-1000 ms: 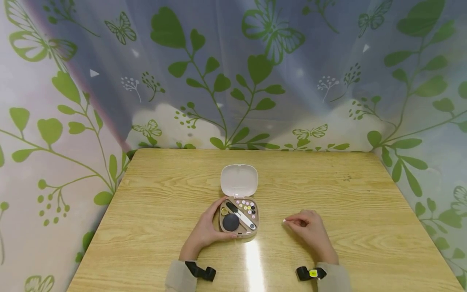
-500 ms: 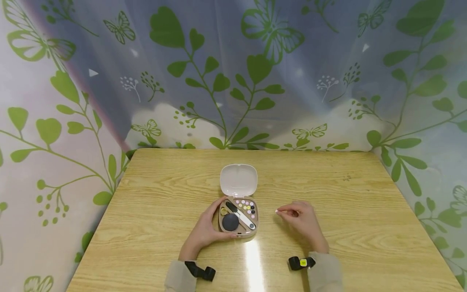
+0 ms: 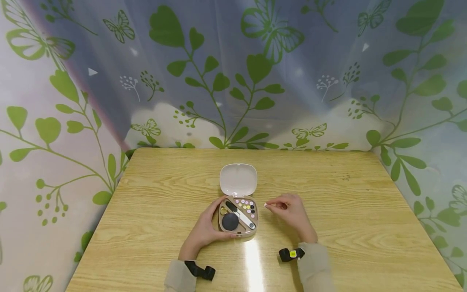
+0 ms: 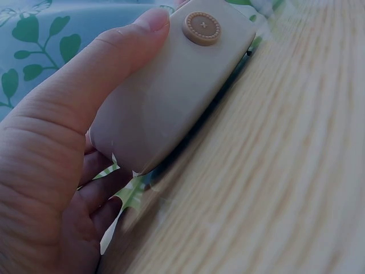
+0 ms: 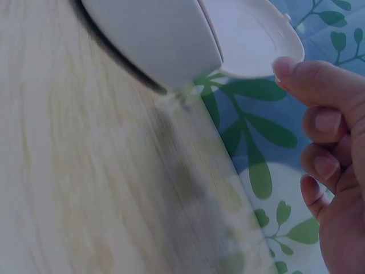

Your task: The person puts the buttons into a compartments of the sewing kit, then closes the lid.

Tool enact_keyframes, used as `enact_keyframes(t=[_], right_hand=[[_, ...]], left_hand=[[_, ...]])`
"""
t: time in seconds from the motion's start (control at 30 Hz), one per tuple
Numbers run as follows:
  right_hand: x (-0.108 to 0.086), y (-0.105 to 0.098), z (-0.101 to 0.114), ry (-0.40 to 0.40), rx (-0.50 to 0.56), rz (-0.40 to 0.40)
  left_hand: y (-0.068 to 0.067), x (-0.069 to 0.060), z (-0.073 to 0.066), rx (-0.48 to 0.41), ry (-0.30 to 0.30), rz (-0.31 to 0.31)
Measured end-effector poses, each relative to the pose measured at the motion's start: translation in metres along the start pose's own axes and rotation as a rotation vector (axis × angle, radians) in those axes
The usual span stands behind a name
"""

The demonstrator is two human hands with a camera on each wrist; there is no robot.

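Observation:
A small beige case (image 3: 238,234) stands on the table with its pale lid (image 3: 238,179) open behind. In it lie a black-and-white tool (image 3: 240,215) set diagonally, a dark round piece (image 3: 230,222), a gold ring (image 3: 223,211) and several small round pieces (image 3: 248,207) in pink, white, yellow and black. My left hand (image 3: 206,231) grips the case from its left side. In the left wrist view, the thumb presses near a button-shaped catch (image 4: 202,28) on the front. Right of the case, my right hand (image 3: 292,213) pinches a tiny white piece (image 3: 265,205), too small to identify.
The wood-grain table (image 3: 175,174) reaches back to a curtain (image 3: 233,101) printed with leaves and butterflies, which also hangs at both sides. A bright reflection (image 3: 252,259) lies on the tabletop in front of the case. Both wrists wear black straps with cameras.
My right hand has moved left and farther from me, bringing the tiny white piece close to the right edge of the case. The left hand and case have stayed in place.

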State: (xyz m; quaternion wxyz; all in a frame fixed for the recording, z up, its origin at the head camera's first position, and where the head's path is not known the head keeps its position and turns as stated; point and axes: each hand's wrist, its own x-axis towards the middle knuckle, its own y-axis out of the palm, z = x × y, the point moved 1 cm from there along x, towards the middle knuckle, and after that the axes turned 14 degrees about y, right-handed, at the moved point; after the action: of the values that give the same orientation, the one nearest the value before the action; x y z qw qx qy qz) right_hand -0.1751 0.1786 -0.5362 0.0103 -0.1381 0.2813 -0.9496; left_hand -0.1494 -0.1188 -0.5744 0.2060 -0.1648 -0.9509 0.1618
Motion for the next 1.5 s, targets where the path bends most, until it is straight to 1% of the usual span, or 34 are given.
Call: enact_keyframes(t=[0.17,0.4,0.6,0.7,0.87,0.97,1.1,1.27,1.37,1.5], right_hand=[[0.006,0.008,0.006,0.009,0.019,0.025],[0.013,0.02,0.017,-0.029,0.037,0.038],[0.018,0.03,0.021,-0.022,0.058,0.06],[0.02,0.037,0.021,-0.023,0.075,0.086],[0.023,0.048,0.02,-0.025,0.097,0.15],[0.023,0.052,0.021,-0.001,0.075,0.157],[0.023,0.053,0.023,0.033,0.007,0.142],[0.023,0.055,0.023,0.024,-0.052,0.135],[0.024,0.057,0.023,0.013,-0.079,0.136],[0.024,0.058,0.023,0.028,-0.109,0.149]], left_hand=[[0.0,0.0,0.0,0.007,0.004,-0.002],[0.001,0.0,0.0,-0.002,0.009,-0.005],[0.001,0.0,0.002,-0.01,0.022,-0.008],[0.001,0.0,0.002,-0.004,0.022,-0.007],[0.0,-0.001,0.001,0.008,0.022,-0.004],[0.0,0.0,0.001,0.005,0.028,-0.003],[0.0,0.0,0.0,-0.013,0.036,-0.006],[0.0,0.0,0.002,-0.03,0.038,-0.011],[0.0,-0.001,0.002,-0.015,0.033,-0.007],[0.0,-0.001,0.002,0.0,0.036,-0.003]])
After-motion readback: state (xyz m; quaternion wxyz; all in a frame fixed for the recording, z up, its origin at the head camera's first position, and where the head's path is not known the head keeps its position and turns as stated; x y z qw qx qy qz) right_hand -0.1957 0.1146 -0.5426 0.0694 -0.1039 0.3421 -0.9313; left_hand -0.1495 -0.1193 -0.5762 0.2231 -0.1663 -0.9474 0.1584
